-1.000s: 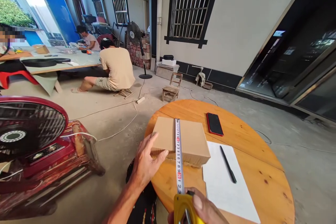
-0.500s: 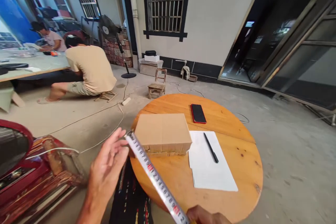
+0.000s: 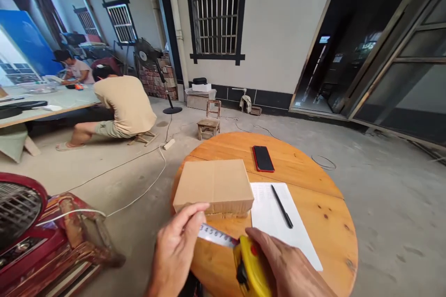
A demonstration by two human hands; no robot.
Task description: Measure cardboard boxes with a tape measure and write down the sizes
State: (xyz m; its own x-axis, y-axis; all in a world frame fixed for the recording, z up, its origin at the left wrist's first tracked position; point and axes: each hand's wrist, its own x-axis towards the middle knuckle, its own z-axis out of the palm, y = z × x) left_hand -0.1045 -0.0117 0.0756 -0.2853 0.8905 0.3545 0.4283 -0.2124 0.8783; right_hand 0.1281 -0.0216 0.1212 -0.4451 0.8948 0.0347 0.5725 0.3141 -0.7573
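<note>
My right hand (image 3: 284,260) is wrapped round a yellow tape measure (image 3: 256,269) near the front of the round table. A short length of its silver blade (image 3: 218,236) runs left to my left hand (image 3: 181,241), which pinches the end between thumb and fingers. The tip itself is hidden by those fingers. Just beyond, a closed brown cardboard box (image 3: 214,181) lies flat on the wooden table (image 3: 327,204). My left fingers overlap its near edge in view; I cannot tell whether they touch it. White paper (image 3: 275,222) with a black pen (image 3: 282,206) on top lies right of the box.
A red-edged phone (image 3: 263,158) rests toward the table's far side. A small wooden chair (image 3: 209,123) stands behind. At left are a red fan (image 3: 21,209) and cables on the floor. Two people sit at a long table (image 3: 69,102) farther back.
The long stretch of blade has shortened, with most of it drawn into the case. My hands have come closer together, and my left hand has moved right and pinched the blade's end.
</note>
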